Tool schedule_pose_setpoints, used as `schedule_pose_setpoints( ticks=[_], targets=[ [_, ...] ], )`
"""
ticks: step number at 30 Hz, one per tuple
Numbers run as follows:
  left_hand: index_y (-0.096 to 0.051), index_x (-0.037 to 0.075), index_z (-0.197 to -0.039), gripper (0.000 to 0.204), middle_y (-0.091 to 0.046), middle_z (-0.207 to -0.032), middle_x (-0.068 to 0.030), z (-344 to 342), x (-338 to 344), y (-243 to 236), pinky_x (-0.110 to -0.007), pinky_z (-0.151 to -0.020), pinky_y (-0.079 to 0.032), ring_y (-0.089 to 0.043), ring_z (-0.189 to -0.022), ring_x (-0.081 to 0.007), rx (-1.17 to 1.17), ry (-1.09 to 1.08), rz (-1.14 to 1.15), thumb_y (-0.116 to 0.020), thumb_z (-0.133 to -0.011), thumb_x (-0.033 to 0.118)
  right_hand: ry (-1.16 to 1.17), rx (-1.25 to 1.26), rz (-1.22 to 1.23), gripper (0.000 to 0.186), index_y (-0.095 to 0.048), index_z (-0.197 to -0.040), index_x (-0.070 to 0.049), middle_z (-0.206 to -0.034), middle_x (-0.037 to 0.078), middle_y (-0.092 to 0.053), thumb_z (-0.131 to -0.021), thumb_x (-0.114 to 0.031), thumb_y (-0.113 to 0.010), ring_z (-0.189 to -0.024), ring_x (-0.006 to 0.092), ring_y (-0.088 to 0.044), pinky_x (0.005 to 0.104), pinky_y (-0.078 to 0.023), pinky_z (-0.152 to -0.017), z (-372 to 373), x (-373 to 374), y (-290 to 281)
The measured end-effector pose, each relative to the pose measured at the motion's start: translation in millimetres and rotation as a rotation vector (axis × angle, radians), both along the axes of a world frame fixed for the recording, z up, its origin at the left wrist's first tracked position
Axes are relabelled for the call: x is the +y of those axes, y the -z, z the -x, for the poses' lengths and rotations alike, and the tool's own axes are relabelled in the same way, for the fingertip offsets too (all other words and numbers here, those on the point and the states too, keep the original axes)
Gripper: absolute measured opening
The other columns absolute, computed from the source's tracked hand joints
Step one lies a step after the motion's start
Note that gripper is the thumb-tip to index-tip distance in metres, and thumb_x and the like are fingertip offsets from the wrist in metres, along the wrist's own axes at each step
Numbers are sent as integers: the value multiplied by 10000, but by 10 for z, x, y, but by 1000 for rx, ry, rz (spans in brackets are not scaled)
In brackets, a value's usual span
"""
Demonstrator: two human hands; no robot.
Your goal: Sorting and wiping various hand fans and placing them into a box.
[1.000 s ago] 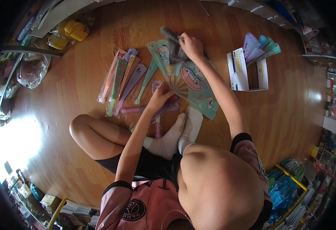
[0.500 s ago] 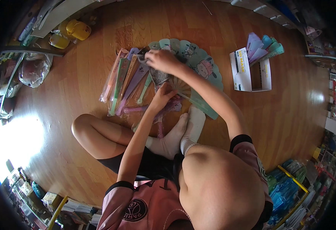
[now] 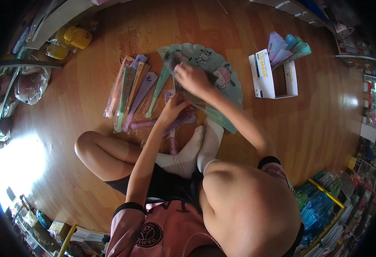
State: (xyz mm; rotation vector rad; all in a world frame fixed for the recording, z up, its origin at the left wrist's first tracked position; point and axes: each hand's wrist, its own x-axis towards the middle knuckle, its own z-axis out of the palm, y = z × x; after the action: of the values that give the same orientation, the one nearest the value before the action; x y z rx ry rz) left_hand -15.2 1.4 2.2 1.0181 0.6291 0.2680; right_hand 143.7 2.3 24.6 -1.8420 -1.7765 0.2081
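A mint-green folding hand fan [image 3: 233, 88] with cartoon animal figures is spread wide on the floor in front of me. My left hand [image 3: 175, 107] is closed at its handle end, where the ribs meet. Over the left part of the fan, my right hand [image 3: 192, 79] grips a dark grey cloth [image 3: 171, 60], blurred by motion. Left of the hands lie several folded fans in clear sleeves, among them a green fan [image 3: 125, 92] and a purple fan [image 3: 143, 96]. More purple fans [image 3: 181, 122] lie below my left hand, beside my socked feet.
On the right stands an open white carton [image 3: 263, 79] with several purple and green fans [image 3: 282, 53] upright in it. Yellow containers [image 3: 77, 37] and bagged goods [image 3: 32, 83] sit at the far left. Shelves packed with goods line both sides, and my bent legs frame the near floor.
My right hand and the grey cloth have moved rightward across the fan, uncovering its left edge. My left hand stays at the fan's base. The whole view has shifted slightly.
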Motion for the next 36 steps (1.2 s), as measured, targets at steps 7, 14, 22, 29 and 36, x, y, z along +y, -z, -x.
schedule_pose_setpoints(
  ticks=[7,14,22,29,36],
  targets=[
    [-544,-43,-1041,230,-650,-862,-78,25,3,-25,-278,-714,-492,-613,-768,-138,126,60,0,-572,-888,126,-64,361,140,197,-602,-952,-63,-793,107,-626,-804,-183,-652,-655,232,-603,344,-450,-598,-62,-161,-227],
    [-443,-25,-1170,304,-603,-984,-94,-83,-27,-62,-274,-753,-480,-586,-824,-145,-24,37,9,-537,-904,87,628,-124,129,161,-598,-920,-114,-755,141,-643,-822,-242,-599,-725,340,-630,447,-485,-625,-1563,-480,57],
    [-441,-21,-1175,298,-593,-1007,-98,-35,17,-24,-280,-764,-478,-582,-831,-150,5,39,18,-525,-909,84,354,-244,11,123,-523,-923,-74,-850,117,-601,-814,-119,-558,-534,296,-609,400,-500,-456,-511,-350,-90],
    [-419,-14,-1224,341,-578,-1028,-101,12,-17,-38,-286,-781,-481,-590,-876,-160,55,-14,-14,-515,-913,87,181,419,201,183,-593,-931,-58,-798,160,-638,-822,-205,-609,-751,316,-629,389,-487,-636,119,-406,-270],
    [-436,-29,-1192,323,-573,-1028,-105,-57,-20,-25,-281,-752,-483,-586,-843,-165,-13,59,7,-533,-912,99,746,-48,188,179,-617,-912,-54,-867,141,-649,-810,-202,-606,-773,322,-630,416,-497,-642,-1282,-882,99]
  ],
)
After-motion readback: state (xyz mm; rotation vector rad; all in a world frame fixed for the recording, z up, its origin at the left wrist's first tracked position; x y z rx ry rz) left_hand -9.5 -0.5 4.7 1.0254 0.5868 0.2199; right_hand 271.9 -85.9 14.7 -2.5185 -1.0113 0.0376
